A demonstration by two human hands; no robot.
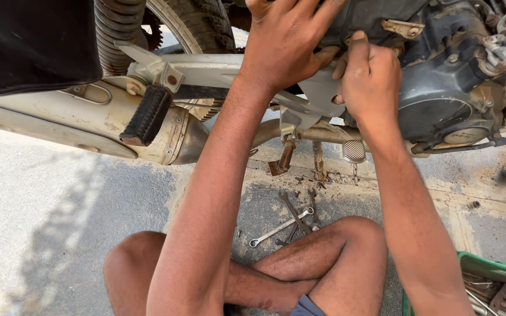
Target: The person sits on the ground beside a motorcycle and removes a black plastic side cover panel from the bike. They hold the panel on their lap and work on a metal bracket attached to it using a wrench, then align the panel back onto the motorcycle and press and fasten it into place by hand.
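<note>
I sit cross-legged beside a motorcycle. My left hand (282, 44) presses flat, fingers spread, on the grey frame bracket (317, 96) below the dark side panel. Next to it my right hand (370, 79) is closed in a fist against the same bracket by the black engine case (440, 88); whatever small thing it may pinch is hidden. A black rubber footpeg (146, 116) sticks out over the silver exhaust muffler (77, 120) at the left.
Several spanners (291, 222) lie on the pavement between my knees and the bike. A green box of tools (490, 287) sits at the lower right. The brake pedal (354, 151) and a rusty stand (282, 161) hang under the frame. The rear tyre (197, 23) is behind.
</note>
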